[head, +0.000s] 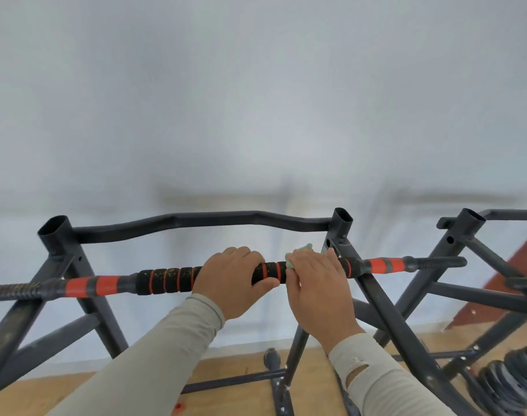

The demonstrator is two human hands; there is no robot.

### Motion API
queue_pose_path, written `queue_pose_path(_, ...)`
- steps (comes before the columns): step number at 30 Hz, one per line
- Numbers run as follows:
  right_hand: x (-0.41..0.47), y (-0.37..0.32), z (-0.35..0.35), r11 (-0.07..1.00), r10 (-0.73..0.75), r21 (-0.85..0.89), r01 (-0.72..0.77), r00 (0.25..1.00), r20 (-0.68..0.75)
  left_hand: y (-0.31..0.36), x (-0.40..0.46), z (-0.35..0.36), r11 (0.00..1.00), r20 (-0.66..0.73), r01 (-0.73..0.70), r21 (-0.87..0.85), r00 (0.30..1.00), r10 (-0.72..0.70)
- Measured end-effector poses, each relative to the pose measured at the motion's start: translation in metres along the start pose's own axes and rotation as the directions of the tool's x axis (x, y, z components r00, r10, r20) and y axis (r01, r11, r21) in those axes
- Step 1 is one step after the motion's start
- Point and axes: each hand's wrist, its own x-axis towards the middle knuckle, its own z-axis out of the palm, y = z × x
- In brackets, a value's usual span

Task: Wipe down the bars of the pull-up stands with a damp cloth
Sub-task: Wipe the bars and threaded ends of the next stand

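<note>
Gripping the black foam-wrapped bar with orange rings, your left hand curls fully round it, thumb underneath, while your right hand presses a crumpled pale green cloth against the same bar just to the right, fingers wrapped over it. The foam left of your hands looks flecked with grit, so you risk smearing it along rather than lifting it if the cloth stays bunched. The bar seems only to rest across the dark grey steel stand; a hard sideways push could roll or shift it. Below lies a light wooden floor, with stacked dark weight plates at right. Beyond, the stand's wavy top bar meets a blurred pale wall.
</note>
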Motion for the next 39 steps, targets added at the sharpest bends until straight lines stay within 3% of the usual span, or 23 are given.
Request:
queue_pose_path(9, 0.0, -0.001, 0.007, 0.998, 0.026, 0.059, -0.022, 0.998, -0.065, 0.0, -0.005, -0.027, 0.996, 0.142, 0.058, -0.069, 0.989, -0.048)
queue_pose_path(17, -0.004, -0.001, 0.011, 0.996, 0.02, 0.084, -0.014, 0.997, -0.073, -0.056, -0.04, -0.045, 0.982, 0.092, 0.188, -0.003, 0.978, -0.187)
queue_pose_path(23, -0.011, 0.001, 0.01, 0.997, -0.029, 0.071, 0.036, 0.994, -0.102, -0.077, -0.032, -0.039, 0.993, 0.038, 0.1, 0.057, 0.994, -0.102)
queue_pose_path(33, -0.005, 0.007, -0.014, 0.996, -0.048, 0.074, 0.038, 0.989, 0.137, -0.091, -0.032, -0.03, 0.998, 0.029, 0.051, -0.032, 0.998, -0.05)
queue_pose_path(39, 0.009, 0.012, -0.024, 0.998, -0.006, 0.061, -0.007, 0.978, 0.211, -0.093, -0.029, -0.031, 0.997, 0.042, 0.063, -0.052, 0.997, -0.061)
